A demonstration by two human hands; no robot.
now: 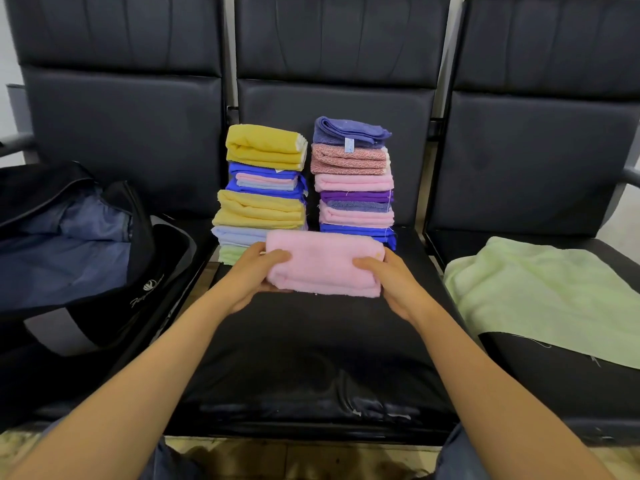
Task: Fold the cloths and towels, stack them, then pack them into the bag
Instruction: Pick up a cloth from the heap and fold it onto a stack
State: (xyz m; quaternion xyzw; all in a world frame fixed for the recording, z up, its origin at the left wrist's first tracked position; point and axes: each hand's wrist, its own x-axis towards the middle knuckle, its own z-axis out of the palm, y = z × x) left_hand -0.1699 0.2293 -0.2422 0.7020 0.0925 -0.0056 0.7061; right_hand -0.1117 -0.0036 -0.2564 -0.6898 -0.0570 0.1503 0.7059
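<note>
A folded pink towel [323, 263] is lifted above the middle seat, in front of two stacks. My left hand [254, 275] grips its left end, thumb on top and fingers beneath. My right hand [391, 282] grips its right end the same way. Behind it stand the left stack [263, 188], topped by a yellow towel, and the right stack [353, 178], topped by a purple-blue towel. An open black bag [86, 244] with a blue lining lies on the left seat. A light green towel [547, 296] lies spread, unfolded, on the right seat.
Everything rests on a row of black padded seats [311, 358] with tall backrests. An armrest [627, 176] sticks out at the far right. Tiled floor shows below the seat's front edge, between my knees.
</note>
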